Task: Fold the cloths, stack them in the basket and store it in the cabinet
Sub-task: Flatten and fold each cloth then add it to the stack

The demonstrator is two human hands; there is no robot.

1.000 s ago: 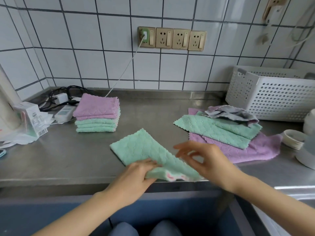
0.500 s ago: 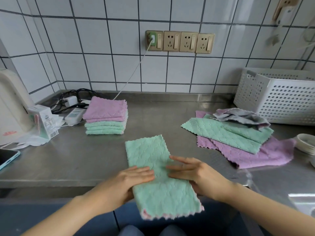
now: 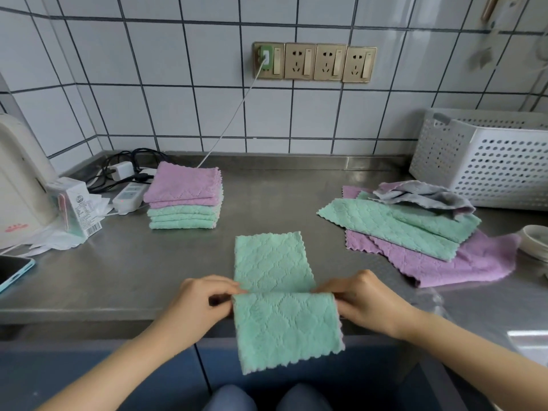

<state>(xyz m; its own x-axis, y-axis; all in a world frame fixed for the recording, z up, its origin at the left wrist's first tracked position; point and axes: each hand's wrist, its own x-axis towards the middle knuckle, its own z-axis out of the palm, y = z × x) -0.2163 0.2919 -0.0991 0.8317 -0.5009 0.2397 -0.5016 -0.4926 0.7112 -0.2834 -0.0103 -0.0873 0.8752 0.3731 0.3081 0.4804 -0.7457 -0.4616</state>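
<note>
Bottom centre: left hand [image 3: 198, 304] & right hand [image 3: 367, 301] each have a tight grip on the green cloth [image 3: 281, 298] – fold it evenly, edges matching, on the worktop [image 3: 118, 277].

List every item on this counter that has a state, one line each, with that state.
Green cloth: half-folded, front part hanging over the counter edge.
Left hand: pinching the cloth's left edge.
Right hand: pinching its right edge.
Folded stack: folded, purple cloths on green.
Unfolded pile: loose, overlapping.
White basket: upright, contents hidden.
Charger: plugged into the leftmost socket.
Phone: screen dark.
</note>
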